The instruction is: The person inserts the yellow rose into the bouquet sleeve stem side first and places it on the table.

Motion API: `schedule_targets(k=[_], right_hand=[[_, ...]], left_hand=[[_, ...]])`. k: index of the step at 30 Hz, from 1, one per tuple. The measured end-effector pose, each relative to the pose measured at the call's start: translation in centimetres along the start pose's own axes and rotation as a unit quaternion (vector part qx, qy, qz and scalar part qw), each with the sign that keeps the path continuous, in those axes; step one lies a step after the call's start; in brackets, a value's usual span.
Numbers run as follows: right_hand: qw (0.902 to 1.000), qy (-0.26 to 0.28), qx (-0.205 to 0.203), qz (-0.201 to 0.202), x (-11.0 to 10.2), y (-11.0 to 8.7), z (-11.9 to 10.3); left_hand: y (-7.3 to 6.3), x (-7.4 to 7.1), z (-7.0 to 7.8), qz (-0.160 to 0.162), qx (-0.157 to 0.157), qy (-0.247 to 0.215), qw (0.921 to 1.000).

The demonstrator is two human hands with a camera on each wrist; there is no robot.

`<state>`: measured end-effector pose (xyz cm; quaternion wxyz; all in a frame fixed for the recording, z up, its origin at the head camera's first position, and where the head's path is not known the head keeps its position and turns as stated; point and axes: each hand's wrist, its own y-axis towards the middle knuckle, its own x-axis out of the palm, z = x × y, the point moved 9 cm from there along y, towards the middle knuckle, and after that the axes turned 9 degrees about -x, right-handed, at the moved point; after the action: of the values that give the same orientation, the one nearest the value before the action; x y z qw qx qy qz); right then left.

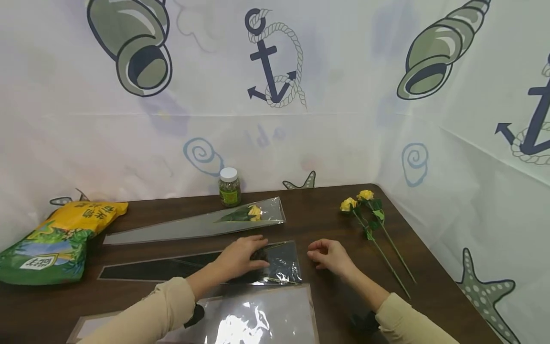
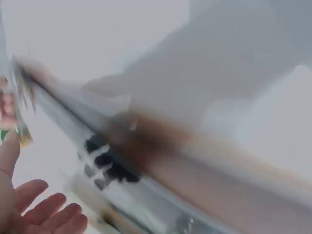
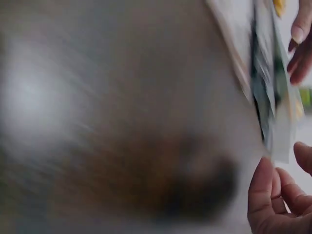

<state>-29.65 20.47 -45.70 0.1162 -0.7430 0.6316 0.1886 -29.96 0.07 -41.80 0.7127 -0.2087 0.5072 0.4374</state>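
Observation:
My left hand (image 1: 242,257) lies over the right part of a black, tapered flower sleeve (image 1: 172,266) with a shiny clear front. Its fingers are spread and loosely bent; in the left wrist view the fingers (image 2: 51,214) also show apart with nothing between them. Just right of the sleeve's wide end is my right hand (image 1: 332,258), fingers loosely curled and holding nothing visible. The right wrist view shows its thumb (image 3: 262,187) near the end of the sleeve. Behind, a grey-white sleeve (image 1: 172,231) holds a yellow rose (image 1: 255,212).
Two yellow roses (image 1: 365,195) with long stems lie at the right. Larger clear-fronted packaging (image 1: 275,310) lies nearest me. A green and yellow bag (image 1: 56,243) rests at the left, and a white-lidded jar (image 1: 229,187) stands at the back of the brown table (image 1: 318,210).

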Motion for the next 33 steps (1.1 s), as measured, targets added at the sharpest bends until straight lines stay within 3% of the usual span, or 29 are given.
schedule_targets(k=[2,5,10,15,17,21,25,29,33], right_hand=[[0.9990,-0.036,-0.017,-0.022,0.7,-0.7,-0.4],[0.9953,-0.082,-0.040,-0.032,1.7,-1.4,-1.0],[0.9845,-0.166,-0.055,-0.013,2.9,-1.8,-1.7],[0.9655,-0.254,-0.058,0.009,3.8,-1.7,-2.5],[0.9594,-0.275,-0.062,0.011,4.1,-1.5,-2.9],[0.9573,-0.280,-0.073,0.001,4.5,-0.8,-3.6],[0.9706,-0.227,-0.072,-0.031,4.8,-0.3,-3.5],[0.9931,-0.081,-0.030,-0.079,5.3,-0.3,-2.6],[0.9940,0.020,0.025,-0.105,5.3,-0.3,-1.8]], left_hand=[[-0.8,1.1,1.2,-0.031,0.013,0.015,0.9993],[-1.6,2.2,2.0,-0.046,0.006,0.047,0.9978],[-1.7,2.9,2.2,-0.016,-0.019,0.115,0.9930],[-1.1,2.9,1.9,0.024,-0.043,0.174,0.9836],[-0.8,2.7,1.7,0.035,-0.048,0.191,0.9797],[-0.6,2.4,1.8,0.047,-0.050,0.201,0.9771],[-0.6,2.6,1.9,0.029,-0.047,0.195,0.9792],[-0.8,3.0,1.9,0.005,-0.051,0.190,0.9804],[-0.7,3.0,1.8,0.004,-0.054,0.189,0.9805]])
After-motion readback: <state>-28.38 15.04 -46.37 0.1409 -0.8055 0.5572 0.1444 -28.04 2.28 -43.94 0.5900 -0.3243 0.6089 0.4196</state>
